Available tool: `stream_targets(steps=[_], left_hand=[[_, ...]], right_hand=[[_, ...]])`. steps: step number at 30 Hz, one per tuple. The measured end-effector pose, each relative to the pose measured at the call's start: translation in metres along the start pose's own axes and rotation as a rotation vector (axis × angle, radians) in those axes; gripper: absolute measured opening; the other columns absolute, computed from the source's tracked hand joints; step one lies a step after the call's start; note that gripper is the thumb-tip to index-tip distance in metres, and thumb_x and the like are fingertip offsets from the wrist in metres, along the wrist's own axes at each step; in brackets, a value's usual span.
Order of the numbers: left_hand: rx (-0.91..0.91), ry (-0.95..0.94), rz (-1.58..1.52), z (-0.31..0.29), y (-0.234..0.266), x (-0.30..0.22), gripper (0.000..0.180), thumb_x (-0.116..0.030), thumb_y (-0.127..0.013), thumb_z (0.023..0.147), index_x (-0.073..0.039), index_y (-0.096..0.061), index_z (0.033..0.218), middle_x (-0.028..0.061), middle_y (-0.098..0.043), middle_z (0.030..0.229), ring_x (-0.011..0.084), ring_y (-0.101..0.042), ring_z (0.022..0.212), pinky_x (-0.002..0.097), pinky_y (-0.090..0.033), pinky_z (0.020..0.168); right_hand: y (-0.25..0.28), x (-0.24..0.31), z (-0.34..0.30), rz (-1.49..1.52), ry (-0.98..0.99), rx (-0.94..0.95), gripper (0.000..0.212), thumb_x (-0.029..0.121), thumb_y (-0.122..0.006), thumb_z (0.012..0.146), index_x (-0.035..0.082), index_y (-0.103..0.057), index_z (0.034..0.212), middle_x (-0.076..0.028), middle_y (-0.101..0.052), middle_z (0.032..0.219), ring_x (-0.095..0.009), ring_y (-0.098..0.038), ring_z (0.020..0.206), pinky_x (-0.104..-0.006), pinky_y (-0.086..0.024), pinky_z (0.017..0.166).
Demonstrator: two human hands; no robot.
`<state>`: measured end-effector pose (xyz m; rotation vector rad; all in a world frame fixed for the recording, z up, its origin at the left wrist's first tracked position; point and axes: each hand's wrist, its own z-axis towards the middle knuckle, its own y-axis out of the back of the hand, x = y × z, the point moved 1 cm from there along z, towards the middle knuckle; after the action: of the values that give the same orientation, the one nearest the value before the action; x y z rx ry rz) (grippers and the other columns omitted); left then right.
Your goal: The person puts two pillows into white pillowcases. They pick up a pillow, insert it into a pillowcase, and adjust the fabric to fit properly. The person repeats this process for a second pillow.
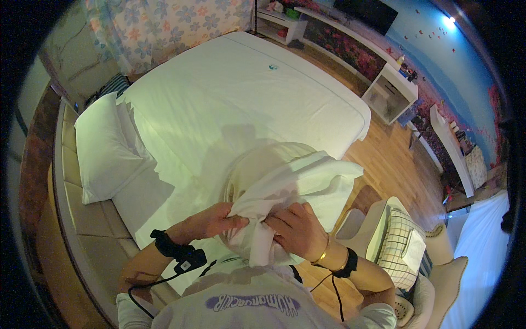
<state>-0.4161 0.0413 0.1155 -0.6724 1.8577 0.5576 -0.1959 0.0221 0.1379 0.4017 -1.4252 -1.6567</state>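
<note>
Close in front of my body I hold a bulky white pillowcase (312,170), with a rounded shape like a pillow beneath its cloth. My left hand (223,218) is closed on the gathered fabric, its thumb and fingers pinching the near edge. Just to its right, my right hand (298,227) also grips the bunched cloth, knuckles up. Between the two hands the fabric is pulled into a tight fold, and a loose end hangs below it. The far part of the pillowcase spreads out to the right above the bed. My fingertips are partly hidden by the folds.
The bed (219,82) with a white sheet fills the middle. A white pillow (104,148) leans by the padded headboard (82,219) at left. At right stand an armchair (446,263) with a checked cushion (402,247) and a white shelf unit (392,93) along the wall.
</note>
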Motion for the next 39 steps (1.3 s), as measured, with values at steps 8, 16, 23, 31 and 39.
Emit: stream_targets(steps=[8,16,23,31,39], left_hand=[[-0.286,-0.097,-0.250,-0.007,0.001,0.005,0.032,-0.019,-0.041,0.089,0.002,-0.045,0.113,0.0028,-0.054,0.099,0.0109,-0.047,0.092,0.0244,-0.038,0.081],[-0.135,0.051,0.031,-0.018,0.005,0.007,0.034,-0.022,-0.042,0.089,-0.002,-0.044,0.115,0.0055,-0.055,0.103,0.0111,-0.048,0.094,0.0248,-0.039,0.080],[-0.392,-0.045,0.164,0.003,0.002,0.013,0.046,-0.019,-0.052,0.082,0.000,-0.036,0.120,0.0135,-0.056,0.101,0.0225,-0.051,0.092,0.0280,-0.040,0.080],[-1.071,-0.491,0.475,-0.031,0.002,-0.020,0.048,-0.009,-0.069,0.063,-0.005,-0.041,0.102,0.0081,-0.046,0.095,0.0194,-0.048,0.083,0.0287,-0.040,0.066],[-0.756,-0.198,0.224,-0.038,-0.018,-0.012,0.041,-0.008,-0.066,0.071,-0.001,-0.043,0.103,0.0083,-0.051,0.098,0.0164,-0.052,0.086,0.0297,-0.046,0.074]], right_hand=[[0.000,-0.035,0.000,0.519,-0.042,-0.093,0.031,0.011,-0.067,0.062,0.002,-0.055,0.090,-0.010,-0.051,0.088,-0.026,-0.046,0.081,-0.0341,-0.037,0.072],[-0.020,-0.045,-0.016,1.403,-0.399,-0.142,0.032,0.004,-0.051,0.073,0.001,-0.051,0.105,-0.003,-0.051,0.099,-0.014,-0.045,0.095,-0.0257,-0.035,0.083],[-0.028,-0.039,-0.012,1.592,-0.501,-0.098,0.035,0.005,-0.048,0.079,0.003,-0.046,0.113,0.001,-0.049,0.103,-0.009,-0.044,0.094,-0.0207,-0.034,0.081],[-0.024,-0.037,0.001,1.455,-0.497,-0.149,0.031,0.009,-0.051,0.079,0.000,-0.048,0.109,-0.003,-0.049,0.103,-0.013,-0.044,0.099,-0.0263,-0.035,0.085],[0.000,-0.027,0.007,0.402,-0.144,-0.402,0.025,0.009,-0.055,0.074,0.004,-0.052,0.099,-0.012,-0.050,0.099,-0.028,-0.047,0.092,-0.0333,-0.038,0.079]])
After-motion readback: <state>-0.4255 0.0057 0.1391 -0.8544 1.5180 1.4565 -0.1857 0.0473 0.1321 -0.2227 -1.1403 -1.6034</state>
